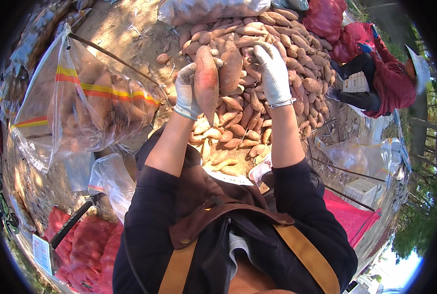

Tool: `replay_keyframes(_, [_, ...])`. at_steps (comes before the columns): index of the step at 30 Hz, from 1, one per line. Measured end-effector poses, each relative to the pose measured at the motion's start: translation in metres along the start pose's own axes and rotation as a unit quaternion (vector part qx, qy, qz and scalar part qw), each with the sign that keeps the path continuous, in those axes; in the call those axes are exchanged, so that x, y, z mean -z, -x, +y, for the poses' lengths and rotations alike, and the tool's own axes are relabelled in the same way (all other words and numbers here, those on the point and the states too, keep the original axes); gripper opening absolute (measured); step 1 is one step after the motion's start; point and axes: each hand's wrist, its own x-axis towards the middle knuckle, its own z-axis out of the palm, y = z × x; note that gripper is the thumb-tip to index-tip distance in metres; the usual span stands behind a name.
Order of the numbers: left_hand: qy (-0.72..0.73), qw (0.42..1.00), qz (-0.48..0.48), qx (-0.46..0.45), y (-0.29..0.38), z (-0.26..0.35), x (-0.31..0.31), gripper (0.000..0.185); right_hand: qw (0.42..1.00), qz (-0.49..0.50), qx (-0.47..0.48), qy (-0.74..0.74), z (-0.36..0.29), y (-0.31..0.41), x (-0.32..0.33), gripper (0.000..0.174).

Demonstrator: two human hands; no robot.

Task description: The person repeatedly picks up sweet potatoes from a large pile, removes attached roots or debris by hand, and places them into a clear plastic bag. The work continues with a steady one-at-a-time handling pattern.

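Note:
My left hand (187, 90), in a white knit glove, grips a large reddish sweet potato (206, 82), held upright with its pointed end towards me. Right beside it is a second large sweet potato (231, 70); whether it is held or lies on the pile cannot be told. My right hand (272, 71), gloved too, reaches over the heap of sweet potatoes (299, 55) with its fingers curled; its fingertips are partly hidden, and I cannot tell if they touch one. Smaller sweet potatoes (237, 130) lie nearer my body.
To the left stands a clear plastic bag (93, 99) of sweet potatoes, propped open by a rod. Red mesh sacks (89, 250) and a scale display (42, 253) are at lower left. Another person (387, 81) sits at upper right. A white crate (360, 191) stands at right.

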Motion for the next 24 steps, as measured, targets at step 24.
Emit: replay_keyframes(24, [-0.148, 0.956, 0.232, -0.105, 0.006, 0.016, -0.019, 0.045, 0.986, -0.147, -0.075, 0.001, 0.048, 0.028, 0.009, 0.052])
